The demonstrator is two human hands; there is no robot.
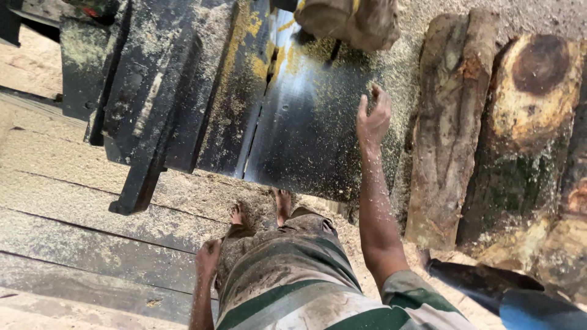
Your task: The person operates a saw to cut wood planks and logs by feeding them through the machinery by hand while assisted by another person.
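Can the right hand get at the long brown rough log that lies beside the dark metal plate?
Probably yes. The right hand hangs open over the sawdust-covered dark metal plate, and nothing stands between it and the long brown rough log.

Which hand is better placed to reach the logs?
Right. The right hand is raised over the saw table, close beside the nearest log. The left hand hangs low by the hip, far from the logs.
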